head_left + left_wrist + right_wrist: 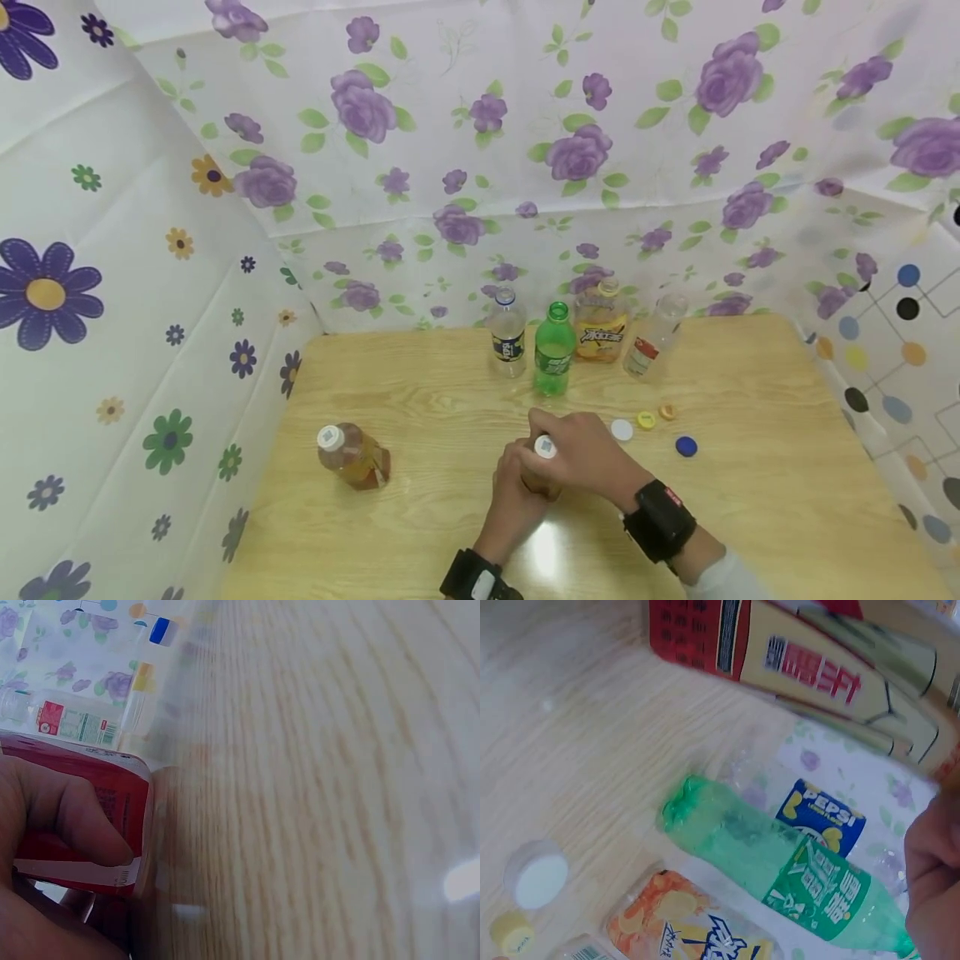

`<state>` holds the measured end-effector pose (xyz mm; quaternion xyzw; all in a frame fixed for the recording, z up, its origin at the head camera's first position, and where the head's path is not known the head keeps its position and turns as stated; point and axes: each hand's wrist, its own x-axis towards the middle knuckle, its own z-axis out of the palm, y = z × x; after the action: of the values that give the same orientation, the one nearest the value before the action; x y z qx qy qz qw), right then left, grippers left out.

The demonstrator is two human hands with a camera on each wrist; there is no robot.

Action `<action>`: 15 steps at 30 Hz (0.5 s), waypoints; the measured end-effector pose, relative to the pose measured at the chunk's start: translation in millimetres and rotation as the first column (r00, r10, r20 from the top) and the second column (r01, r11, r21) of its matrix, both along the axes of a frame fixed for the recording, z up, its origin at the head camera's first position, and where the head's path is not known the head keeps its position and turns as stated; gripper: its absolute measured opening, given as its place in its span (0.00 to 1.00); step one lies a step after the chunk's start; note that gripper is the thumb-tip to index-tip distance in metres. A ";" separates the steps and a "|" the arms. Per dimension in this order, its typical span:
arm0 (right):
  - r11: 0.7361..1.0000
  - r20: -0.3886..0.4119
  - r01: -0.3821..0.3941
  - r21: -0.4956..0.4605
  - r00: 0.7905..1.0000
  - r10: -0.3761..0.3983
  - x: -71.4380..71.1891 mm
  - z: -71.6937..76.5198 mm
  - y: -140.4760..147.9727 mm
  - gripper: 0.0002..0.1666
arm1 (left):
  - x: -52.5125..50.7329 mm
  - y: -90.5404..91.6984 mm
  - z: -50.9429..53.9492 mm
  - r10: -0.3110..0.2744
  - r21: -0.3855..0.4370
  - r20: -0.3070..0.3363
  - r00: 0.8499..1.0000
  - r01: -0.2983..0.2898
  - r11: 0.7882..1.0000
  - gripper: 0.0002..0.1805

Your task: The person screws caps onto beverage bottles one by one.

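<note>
A drink bottle (542, 486) with a white cap (545, 447) stands on the table between my two hands. My left hand (508, 492) grips its body; in the left wrist view, the thumb and fingers lie around the red label (112, 799). At the top, my right hand (588, 446) has its fingers curled round the white cap. The right wrist view shows the bottle's cream-and-red label (802, 664), with part of the right hand (936, 874) at the right edge. Fingers hide much of the neck.
Uncapped bottles stand at the back: a clear one (507, 342), a green one (553, 354), an orange-labelled one (600, 325) and a tilted clear one (654, 337). Loose caps, white (622, 430), yellow (646, 420), orange (667, 412) and blue (686, 447), lie right. A capped amber bottle (356, 458) is left.
</note>
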<state>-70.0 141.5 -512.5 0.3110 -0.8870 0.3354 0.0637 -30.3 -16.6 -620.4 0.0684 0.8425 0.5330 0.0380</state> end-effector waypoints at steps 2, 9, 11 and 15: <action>0.998 0.051 -0.055 -0.025 0.997 0.056 -2.6 1.9 2.5 0.19 | 0.1 -0.6 -0.6 -0.012 -0.001 0.007 1.000 0.012 1.000 0.32; 0.988 0.082 -0.155 -0.024 0.984 0.156 -9.0 5.6 9.5 0.18 | 1.9 -1.6 -1.1 -0.021 0.000 0.028 0.999 0.021 1.000 0.40; 0.986 -0.004 -0.164 0.016 0.986 0.164 -12.2 7.0 9.6 0.19 | 0.9 -2.2 -0.9 -0.023 -0.008 0.017 1.000 0.023 1.000 0.41; 0.984 -0.146 -0.161 0.079 0.974 0.171 -17.1 7.3 6.9 0.19 | -0.6 -4.0 -2.0 -0.032 -0.041 0.002 0.999 0.032 0.999 0.42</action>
<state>-87.1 148.4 -505.2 0.4109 -0.8610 0.2852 0.0925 -30.8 -20.6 -622.4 0.0810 0.8521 0.5149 0.0484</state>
